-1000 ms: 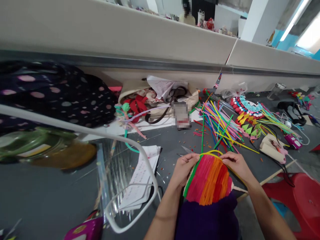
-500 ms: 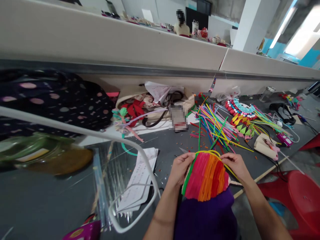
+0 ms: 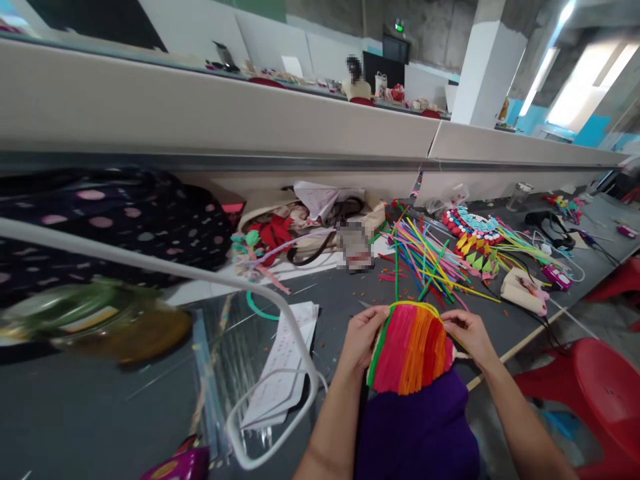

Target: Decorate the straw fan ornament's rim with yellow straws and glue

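One striped panel [image 3: 413, 350], pink, orange and red, hangs over the table's near edge, above the purple cloth [image 3: 415, 433] on the person's lap. Two hands on it, one per upper corner, probably to stretch the top rim and stop the panel swinging. Left hand [image 3: 367, 333]: thumb and fingers pinched together on the panel's corner, where one green strip [image 3: 379, 350] runs down the side. Right hand [image 3: 467, 333]: fingertips nearly closed, pinching one yellow strip [image 3: 415, 304] that curves along the top; likely guiding it to follow the rim.

Just beyond, on the table [image 3: 90, 420], one heap of loose stems [image 3: 425, 257], too tangled to count, presumably left there for easy reach. One beaded piece [image 3: 473, 227] sits to their right, towards the back edge. One phone-like object [image 3: 355, 247], pixelated, leans against one cloth bag [image 3: 377, 220] at the back edge, maybe for viewing. Left of the hands: a few paper sheets [image 3: 287, 360], overlapping, exact count unclear; further left, one green-lidded jar [image 3: 100, 317]. One red stool [image 3: 600, 380] stands off the near edge, right.
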{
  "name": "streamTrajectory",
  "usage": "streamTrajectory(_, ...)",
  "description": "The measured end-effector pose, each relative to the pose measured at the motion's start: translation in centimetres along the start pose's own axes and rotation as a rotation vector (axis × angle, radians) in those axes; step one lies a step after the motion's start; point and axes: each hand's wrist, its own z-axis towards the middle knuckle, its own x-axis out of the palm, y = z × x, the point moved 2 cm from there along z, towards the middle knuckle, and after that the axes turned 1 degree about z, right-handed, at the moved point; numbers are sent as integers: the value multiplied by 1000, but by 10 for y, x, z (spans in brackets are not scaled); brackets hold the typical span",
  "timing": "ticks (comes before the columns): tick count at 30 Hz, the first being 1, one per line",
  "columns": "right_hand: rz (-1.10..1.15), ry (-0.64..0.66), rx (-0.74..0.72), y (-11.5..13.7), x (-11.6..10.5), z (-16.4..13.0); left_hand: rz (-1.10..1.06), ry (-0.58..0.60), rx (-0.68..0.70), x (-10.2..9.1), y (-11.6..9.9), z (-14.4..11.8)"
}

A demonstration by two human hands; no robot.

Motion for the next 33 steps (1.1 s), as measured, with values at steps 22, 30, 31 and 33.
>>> streamTrajectory(22,12,-195,-60,-4,9,-2,-2,33,35,-1,0,2)
streamTrajectory(30,2,-152,-78,-11,10,-6,23,35,41,0,0,2)
streamTrajectory(31,-6,-148,-81,-11,10,-7,19,33,41,0,0,2)
streamTrajectory(33,-22,-138,-88,-11,8,-8,13,27,38,1,-1,0)
